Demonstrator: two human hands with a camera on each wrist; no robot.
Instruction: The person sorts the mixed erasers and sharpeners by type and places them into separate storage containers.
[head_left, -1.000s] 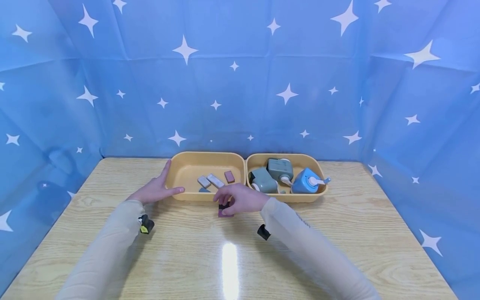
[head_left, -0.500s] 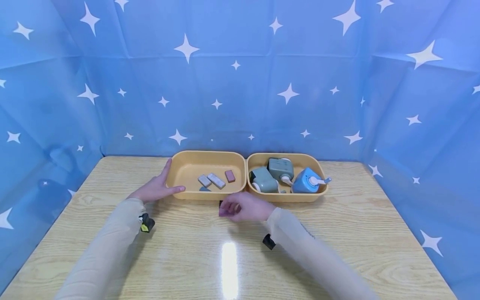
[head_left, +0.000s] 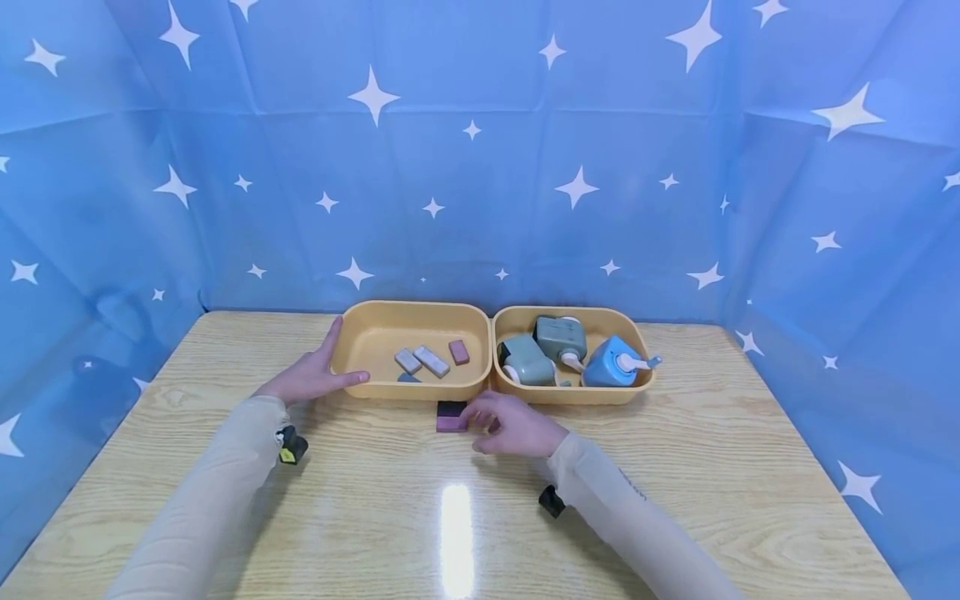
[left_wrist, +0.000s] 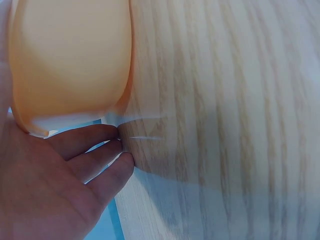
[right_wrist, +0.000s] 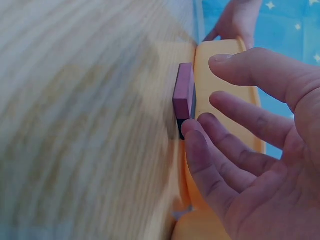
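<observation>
Already in: blocks [head_left: 432, 362] in left bin [head_left: 375, 344], bottles [head_left: 559, 340] in right bin [head_left: 577, 398] | outside, near: purple-black block [head_left: 451, 422] | right hand [head_left: 517, 425]: loosely spread beside it, empty | left hand [head_left: 309, 377]: wide, against left bin

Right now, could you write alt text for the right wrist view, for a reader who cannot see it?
A person's open right grip is near a purple and black block on a wooden table, beside a tan tray. The left grip is at the tray's far end; starry blue cloth hangs behind.
</observation>
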